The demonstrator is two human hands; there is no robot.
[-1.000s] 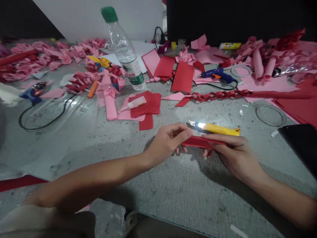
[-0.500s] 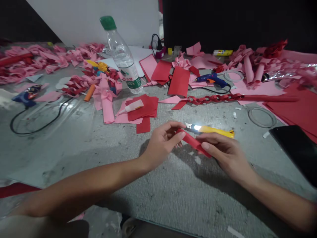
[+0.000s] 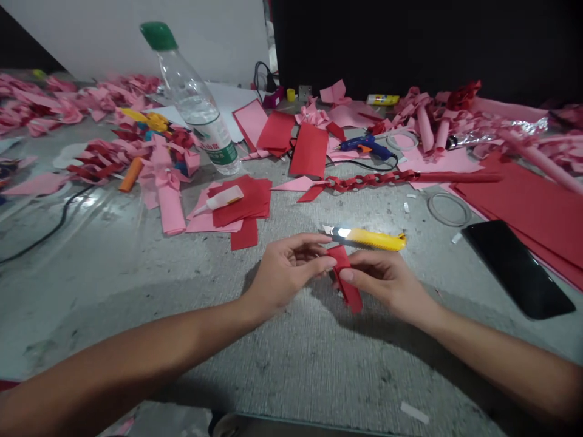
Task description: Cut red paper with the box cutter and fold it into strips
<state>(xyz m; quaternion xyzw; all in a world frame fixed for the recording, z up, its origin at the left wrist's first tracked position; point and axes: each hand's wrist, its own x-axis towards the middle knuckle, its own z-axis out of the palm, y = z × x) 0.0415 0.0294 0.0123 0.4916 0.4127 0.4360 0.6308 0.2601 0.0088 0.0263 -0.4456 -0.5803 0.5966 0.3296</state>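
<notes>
Between my two hands is a folded strip of red paper (image 3: 350,290), tilted with its lower end toward me. My left hand (image 3: 289,267) pinches its upper left edge between thumb and fingers. On the other side, my right hand (image 3: 387,282) grips the strip with the thumb in front and the fingers behind. Just beyond the hands lies a yellow utility knife (image 3: 376,238), its blade out and pointing left. Farther left, a small white glue tube (image 3: 223,199) rests on a pile of red paper pieces (image 3: 246,209).
A water bottle (image 3: 195,103) stands at the back left. A blue glue gun (image 3: 368,145) lies behind a red paper chain (image 3: 368,180). To the right are a black phone (image 3: 519,267), a clear ring (image 3: 449,209) and red sheets (image 3: 528,206). Pink paper scraps (image 3: 113,97) cover the back.
The red paper strip has turned steeper, its lower end now nearer me. My right hand has shifted left, closer to my left hand. The whole view has swung to the right.
</notes>
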